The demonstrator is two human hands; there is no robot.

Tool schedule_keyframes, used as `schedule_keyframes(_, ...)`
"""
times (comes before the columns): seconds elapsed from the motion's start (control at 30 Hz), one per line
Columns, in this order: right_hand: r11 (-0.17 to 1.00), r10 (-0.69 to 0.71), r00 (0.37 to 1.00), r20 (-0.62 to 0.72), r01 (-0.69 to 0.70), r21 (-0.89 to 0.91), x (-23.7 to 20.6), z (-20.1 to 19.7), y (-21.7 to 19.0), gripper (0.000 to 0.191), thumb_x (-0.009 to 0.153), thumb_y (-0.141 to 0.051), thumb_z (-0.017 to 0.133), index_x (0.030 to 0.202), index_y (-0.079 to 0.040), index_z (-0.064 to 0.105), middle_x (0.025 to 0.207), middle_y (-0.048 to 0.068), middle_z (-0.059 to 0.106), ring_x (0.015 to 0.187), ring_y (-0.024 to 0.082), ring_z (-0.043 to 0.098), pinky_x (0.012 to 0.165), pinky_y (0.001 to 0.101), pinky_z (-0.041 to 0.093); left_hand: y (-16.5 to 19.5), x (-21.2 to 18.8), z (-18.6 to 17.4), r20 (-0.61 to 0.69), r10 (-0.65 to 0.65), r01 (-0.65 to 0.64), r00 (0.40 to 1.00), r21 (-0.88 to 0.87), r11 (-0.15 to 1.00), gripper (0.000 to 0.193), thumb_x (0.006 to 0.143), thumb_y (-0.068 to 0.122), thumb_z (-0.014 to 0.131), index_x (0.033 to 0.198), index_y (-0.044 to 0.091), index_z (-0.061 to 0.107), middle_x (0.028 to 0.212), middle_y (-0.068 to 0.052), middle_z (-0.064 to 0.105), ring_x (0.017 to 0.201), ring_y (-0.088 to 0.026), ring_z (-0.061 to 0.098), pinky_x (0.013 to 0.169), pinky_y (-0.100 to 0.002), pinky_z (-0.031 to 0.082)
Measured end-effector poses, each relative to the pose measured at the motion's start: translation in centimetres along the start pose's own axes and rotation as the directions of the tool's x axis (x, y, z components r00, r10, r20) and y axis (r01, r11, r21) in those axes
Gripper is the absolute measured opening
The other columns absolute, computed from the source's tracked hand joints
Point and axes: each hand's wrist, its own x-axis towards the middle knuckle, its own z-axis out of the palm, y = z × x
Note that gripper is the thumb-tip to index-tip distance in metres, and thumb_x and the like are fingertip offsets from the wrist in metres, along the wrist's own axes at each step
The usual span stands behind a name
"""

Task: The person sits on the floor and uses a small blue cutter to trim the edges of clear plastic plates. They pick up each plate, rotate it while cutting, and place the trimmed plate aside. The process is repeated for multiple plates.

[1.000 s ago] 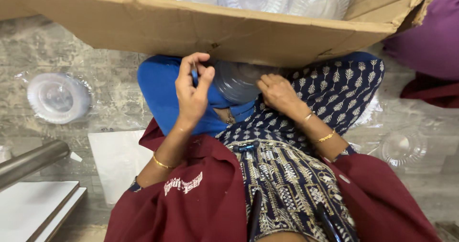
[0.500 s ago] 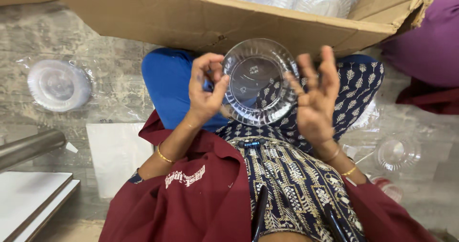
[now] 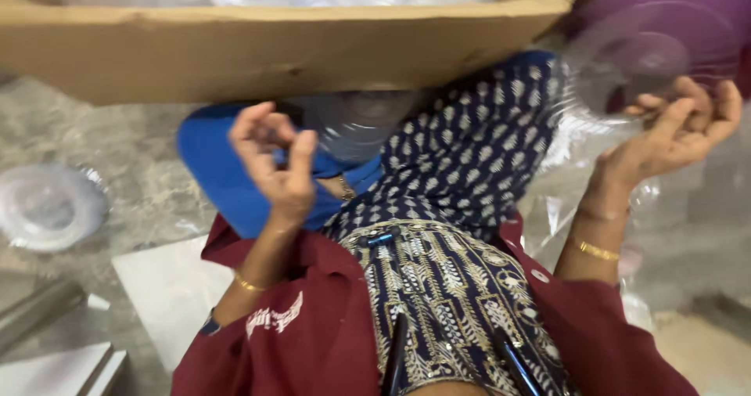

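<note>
My right hand (image 3: 677, 130) pinches a clear plastic lid (image 3: 634, 59) by its rim, out beside the cardboard box (image 3: 274, 48). My left hand (image 3: 274, 161) hangs half-curled, holding nothing. So light a grip could drop the lid.

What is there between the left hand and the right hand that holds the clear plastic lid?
In the head view, between the left hand and the right hand with the clear plastic lid lies the person's lap: dark blue patterned cloth.
</note>
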Motion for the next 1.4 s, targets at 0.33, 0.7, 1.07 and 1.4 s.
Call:
schedule_keyframes(0.33, 0.234, 0.261, 0.965, -0.008, -0.072, -0.97, -3.5, -2.8, 8.7, 0.016, 0.116, -0.007, 0.059, 0.131, 0.0, 0.057, 0.108, 0.012, 0.065, 0.088, 0.02, 0.063, 0.076, 0.031, 0.051, 0.1, 0.2, 0.7, 0.02, 0.012, -0.009, 1.0, -0.145, 0.989, 0.053, 0.101, -0.005, 0.069, 0.144, 0.009, 0.042, 0.102, -0.002, 0.047, 0.091, -0.009, 0.046, 0.08, -0.021, 0.041)
schedule_keyframes(0.7, 0.643, 0.29, 0.199, 0.936, 0.684, -0.345, -12.5, 14.9, 7.0, 0.054, 0.087, -0.04, 0.077, 0.12, 0.001, 0.066, 0.122, 0.025, 0.064, 0.116, 0.043, 0.06, 0.097, 0.0473, 0.049, 0.3, 0.1, 0.5, 0.001, -0.01, 0.01, 1.0, -0.196, 0.981, 0.049, 0.102, -0.007, 0.068, 0.142, 0.009, 0.045, 0.101, -0.002, 0.048, 0.088, -0.007, 0.045, 0.082, -0.021, 0.039)
schedule_keyframes(1.07, 0.686, 0.061, 0.0, 0.998, 0.726, -0.042, -15.8, 15.8, 7.7, 0.036, 0.079, -0.007, 0.073, 0.113, 0.0, 0.065, 0.103, 0.015, 0.061, 0.097, 0.035, 0.062, 0.086, 0.0435, 0.054, -4.7, -0.6, -1.0, 0.081, -0.398, 0.401, 0.914, -0.022, 0.916, 0.037, 0.099, 0.009, 0.073, 0.131, 0.004, 0.055, 0.096, 0.002, 0.046, 0.086, -0.007, 0.043, 0.076, -0.022, 0.042)
schedule_keyframes(1.4, 0.575, 0.14, -0.071, 0.988, 0.818, -0.023, -17.0, 18.4, 8.3, 0.039, 0.072, -0.003, 0.068, 0.111, -0.001, 0.069, 0.104, 0.015, 0.063, 0.101, 0.034, 0.061, 0.086, 0.0435, 0.053, -5.2, -0.7, 0.1, 0.163, -0.493, 0.469, 0.854, 0.167, 0.867, 0.039, 0.093, 0.023, 0.075, 0.125, 0.006, 0.059, 0.083, 0.005, 0.05, 0.075, -0.005, 0.047, 0.067, -0.022, 0.043)
